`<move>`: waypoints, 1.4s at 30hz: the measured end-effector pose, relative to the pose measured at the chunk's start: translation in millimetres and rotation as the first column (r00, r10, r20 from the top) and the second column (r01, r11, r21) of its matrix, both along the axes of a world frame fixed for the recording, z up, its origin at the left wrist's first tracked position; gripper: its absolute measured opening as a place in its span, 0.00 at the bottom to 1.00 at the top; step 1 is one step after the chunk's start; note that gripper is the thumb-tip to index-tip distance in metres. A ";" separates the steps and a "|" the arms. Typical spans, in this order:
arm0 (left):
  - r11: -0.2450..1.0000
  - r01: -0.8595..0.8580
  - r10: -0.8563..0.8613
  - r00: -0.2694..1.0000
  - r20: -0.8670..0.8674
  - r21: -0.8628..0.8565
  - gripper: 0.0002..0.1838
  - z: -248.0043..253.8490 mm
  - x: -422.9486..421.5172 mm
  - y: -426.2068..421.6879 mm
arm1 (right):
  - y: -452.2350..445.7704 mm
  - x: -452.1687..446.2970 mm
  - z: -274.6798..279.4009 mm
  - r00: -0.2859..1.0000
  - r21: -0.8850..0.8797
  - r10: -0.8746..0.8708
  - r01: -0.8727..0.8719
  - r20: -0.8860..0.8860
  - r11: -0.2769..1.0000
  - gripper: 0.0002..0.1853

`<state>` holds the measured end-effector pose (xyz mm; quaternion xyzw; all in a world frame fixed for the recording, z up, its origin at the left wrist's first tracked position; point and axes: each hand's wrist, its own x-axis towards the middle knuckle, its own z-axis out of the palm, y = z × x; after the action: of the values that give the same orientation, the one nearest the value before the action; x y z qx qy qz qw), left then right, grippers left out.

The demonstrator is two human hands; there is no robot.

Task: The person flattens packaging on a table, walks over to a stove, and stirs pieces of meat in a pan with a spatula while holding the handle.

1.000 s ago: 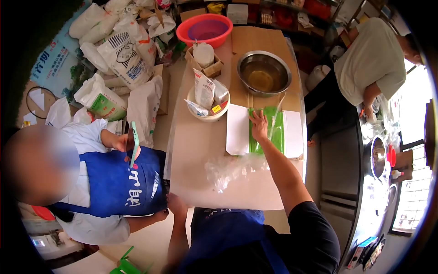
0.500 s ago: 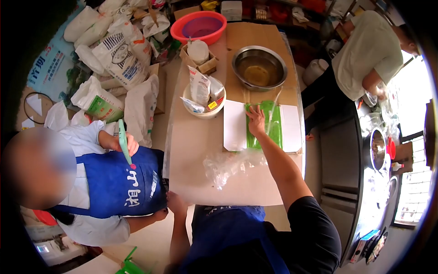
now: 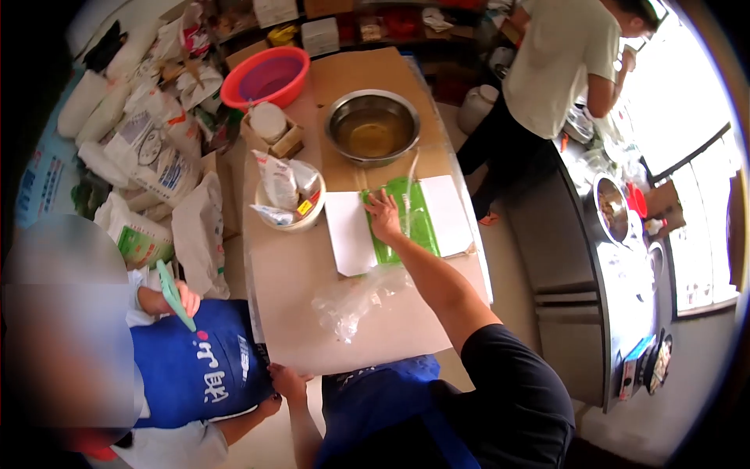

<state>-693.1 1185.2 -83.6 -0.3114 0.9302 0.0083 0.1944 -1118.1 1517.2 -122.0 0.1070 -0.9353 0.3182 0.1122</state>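
My right hand lies with fingers spread on a green plastic sheet, which rests across an opened white board. Nearer to me, a crumpled clear plastic bag lies on the table. My left hand is low at the table's near left corner, beside a co-worker's hand and blue apron. Its fingers look curled; what they hold, if anything, is hidden. Beyond the green sheet stands a steel basin with yellowish liquid.
A tub of packets, a boxed white container and a red basin line the table's left side. The co-worker on the left holds a green phone. Sacks fill the left; another person stands at the right-hand counter.
The view has shifted, so the table sits further left and slightly lower. My right hand remains on the green sheet. The person at the counter has raised a hand towards their head.
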 end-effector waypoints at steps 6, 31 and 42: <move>0.996 0.090 -0.090 0.996 0.001 0.024 0.79 -14.8 7.8 -12.6 | -0.9 2.4 6.4 0.999 -0.008 -0.022 0.023 0.032 1.000 0.21; 1.000 0.015 -0.016 0.998 0.059 0.020 0.79 -2.2 1.5 -7.2 | 0.3 3.3 1.2 1.000 -0.025 0.002 -0.001 0.015 1.000 0.22; 0.998 0.000 -0.004 0.998 0.067 0.059 0.80 -1.4 -0.2 -9.5 | -0.8 4.8 4.5 1.000 -0.016 -0.016 0.015 -0.012 1.000 0.19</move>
<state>-693.4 1175.7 -85.0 -0.3046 0.9228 0.0252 0.2347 -1113.3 1516.4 -117.5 0.1007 -0.9327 0.3243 0.1212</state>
